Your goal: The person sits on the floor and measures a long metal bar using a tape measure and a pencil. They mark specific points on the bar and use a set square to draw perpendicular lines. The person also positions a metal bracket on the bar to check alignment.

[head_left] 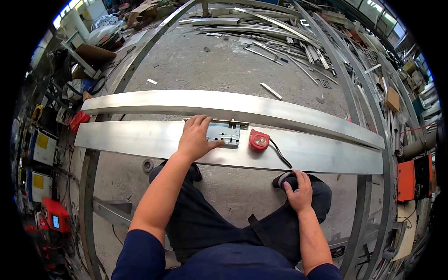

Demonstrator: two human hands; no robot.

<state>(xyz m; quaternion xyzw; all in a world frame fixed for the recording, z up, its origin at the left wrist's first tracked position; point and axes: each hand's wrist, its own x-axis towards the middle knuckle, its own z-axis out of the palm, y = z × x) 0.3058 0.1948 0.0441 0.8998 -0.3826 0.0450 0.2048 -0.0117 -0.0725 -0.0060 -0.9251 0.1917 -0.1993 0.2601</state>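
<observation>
The step in hand was judged to be the positioning of a metal lock case (231,132) on the near aluminium bar (336,156); this was inferred from the placement of parts. The case lay flat near the middle of that bar, its long faceplate running along the far edge, beside the gap that parted it from the far aluminium bar (158,99). The left hand (192,140) was found clamped on the left end of the case, fingers over the faceplate side and thumb at the near side, moderately spread to span it; the firmness of the grip could not be told. The right hand (300,190) rested on the right knee, thumb and fingers apart and loosely curved, with no object seen in it. A red tape measure (259,140) with a black strap (281,155) lay just to the right of the case, touched by neither hand. In the inspector's judgement, the next move called for the case to be kept square to the bar's edge while the free right hand took up the tape to check its position.
</observation>
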